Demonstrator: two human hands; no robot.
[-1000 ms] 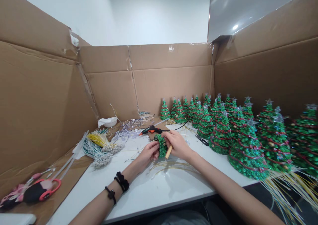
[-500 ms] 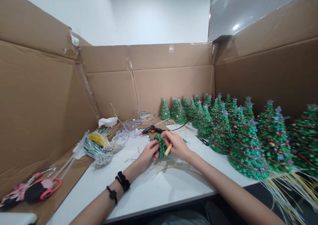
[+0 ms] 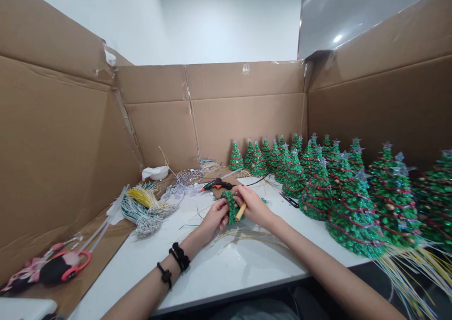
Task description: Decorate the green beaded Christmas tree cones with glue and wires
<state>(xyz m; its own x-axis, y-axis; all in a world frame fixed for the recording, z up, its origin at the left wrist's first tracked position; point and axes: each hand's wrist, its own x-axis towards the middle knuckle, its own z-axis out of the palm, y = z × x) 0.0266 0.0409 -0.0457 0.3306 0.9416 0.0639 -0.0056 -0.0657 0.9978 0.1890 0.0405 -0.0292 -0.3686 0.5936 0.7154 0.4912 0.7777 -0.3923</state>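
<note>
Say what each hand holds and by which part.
Left hand: the green piece, by its left side. Right hand: the tan stick, by its upper part.

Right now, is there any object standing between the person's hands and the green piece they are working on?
Nothing visible blocks the left hand: it grips the green piece directly. At the right hand, the yellowish stick it holds partly overlaps the piece in view. The glue gun lies beyond them, not between.
</note>
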